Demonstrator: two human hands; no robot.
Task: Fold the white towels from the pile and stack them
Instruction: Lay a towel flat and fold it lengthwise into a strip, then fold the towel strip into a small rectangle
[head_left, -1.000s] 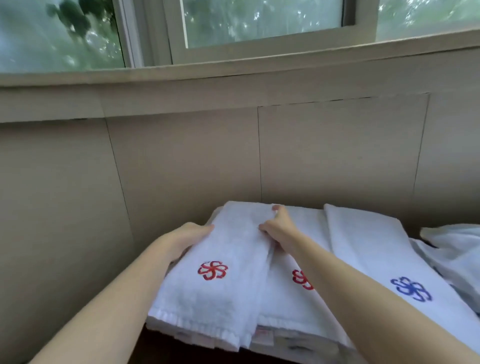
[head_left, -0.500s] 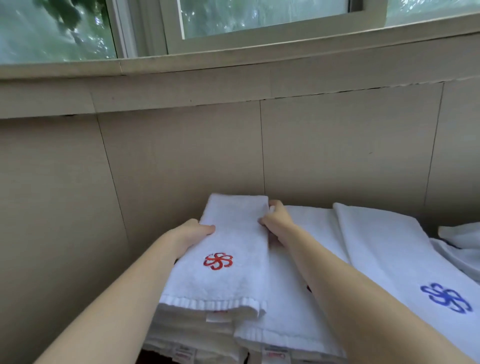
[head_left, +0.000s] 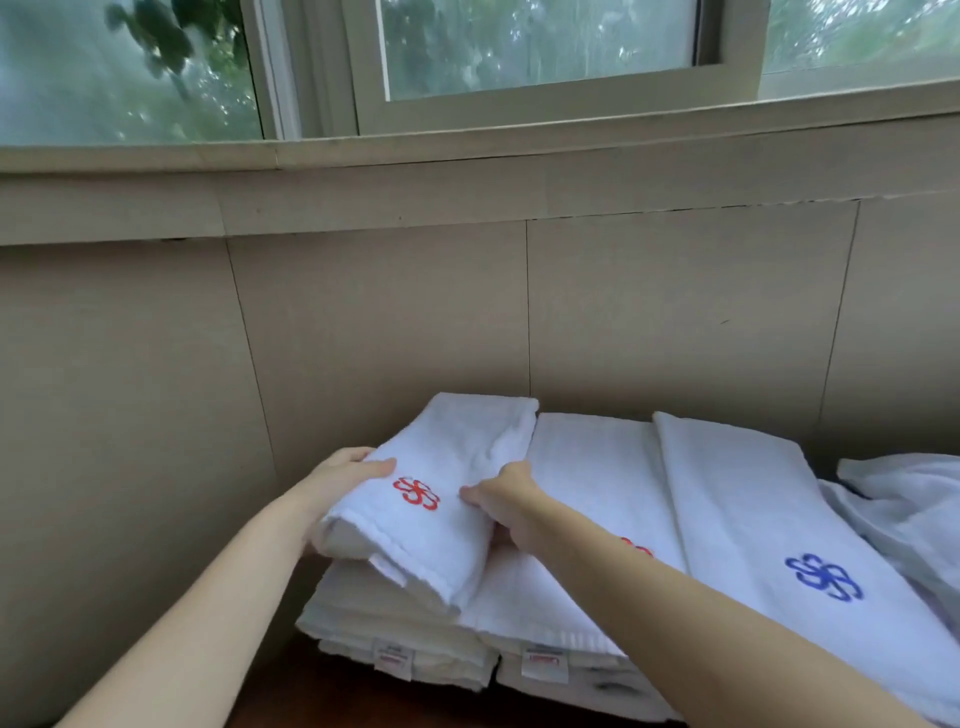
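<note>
While the folded towel with the red emblem (head_left: 421, 499) is being set on the leftmost stack (head_left: 400, 639), it is gripped at its sides: the left hand (head_left: 337, 480) and the right hand (head_left: 506, 501) are each closed on an edge, thumbs on top. Right of that stack, two more folded stacks are seen, one topped by a blue-emblem towel (head_left: 769, 525). Farther right, an unfolded pile (head_left: 904, 499) is left, apparently several towels.
</note>
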